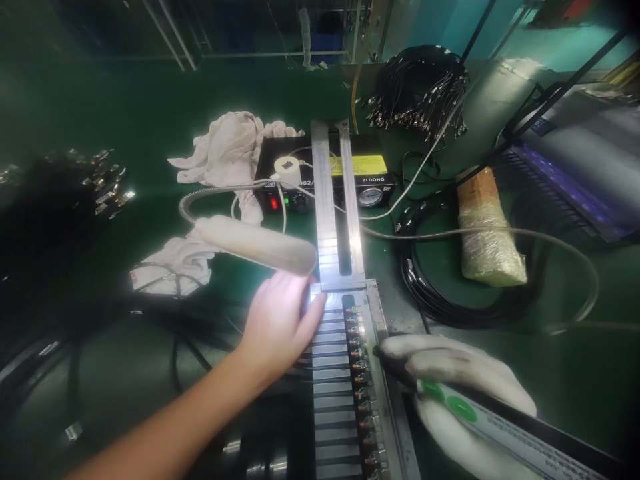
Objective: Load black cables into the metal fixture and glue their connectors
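Note:
My bare left hand (283, 317) grips the upper left edge of a long metal fixture (333, 393), thumb on top and the other fingers partly hidden beneath. A row of small connectors with coppery ends (359, 373) sits in the fixture's slot, and dark cables run out to its left. My right hand (465, 367), in a white glove, is closed round a pen-shaped tool (505, 423) with a pale printed label and two green round spots. The tool's dark tip points at the fixture's right side, close to the connectors; whether it touches cannot be told.
A gooseneck lamp (255, 245) hangs low over my left hand. Behind stand a black control box (300, 190) with a gauge and a white cloth (225, 150). Black cable coils (417, 293), a wrapped block (487, 237) and cable bundles (420, 93) lie around.

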{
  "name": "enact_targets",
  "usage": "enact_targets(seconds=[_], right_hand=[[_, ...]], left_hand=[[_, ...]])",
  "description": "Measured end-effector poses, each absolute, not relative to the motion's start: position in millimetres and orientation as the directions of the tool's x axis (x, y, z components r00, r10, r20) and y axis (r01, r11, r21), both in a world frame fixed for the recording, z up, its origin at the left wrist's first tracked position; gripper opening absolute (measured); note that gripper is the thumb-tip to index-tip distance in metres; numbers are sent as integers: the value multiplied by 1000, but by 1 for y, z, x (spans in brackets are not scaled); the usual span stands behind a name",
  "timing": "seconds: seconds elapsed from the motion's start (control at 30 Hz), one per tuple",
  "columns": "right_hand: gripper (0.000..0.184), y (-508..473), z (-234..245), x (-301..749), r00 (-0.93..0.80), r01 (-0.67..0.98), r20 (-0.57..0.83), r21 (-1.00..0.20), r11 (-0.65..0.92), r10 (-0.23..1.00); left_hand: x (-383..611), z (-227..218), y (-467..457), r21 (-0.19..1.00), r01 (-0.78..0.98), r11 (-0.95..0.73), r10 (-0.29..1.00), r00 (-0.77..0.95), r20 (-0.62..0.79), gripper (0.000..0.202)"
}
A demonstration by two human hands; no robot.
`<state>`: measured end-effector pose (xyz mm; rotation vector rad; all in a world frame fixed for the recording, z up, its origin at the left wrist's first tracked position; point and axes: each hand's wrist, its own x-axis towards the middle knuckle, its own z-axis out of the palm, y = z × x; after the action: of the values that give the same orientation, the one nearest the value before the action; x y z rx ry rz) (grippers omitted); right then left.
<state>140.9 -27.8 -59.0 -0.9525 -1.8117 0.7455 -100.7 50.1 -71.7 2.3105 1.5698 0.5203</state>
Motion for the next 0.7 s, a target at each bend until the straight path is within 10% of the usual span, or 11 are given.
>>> enact_targets(seconds=[0.7], right_hand=[[31, -39, -52, 144, -321, 388, 445, -744, 545, 836]], left_hand=[[-102, -71, 49, 453, 824, -340, 938, 329, 106, 20]])
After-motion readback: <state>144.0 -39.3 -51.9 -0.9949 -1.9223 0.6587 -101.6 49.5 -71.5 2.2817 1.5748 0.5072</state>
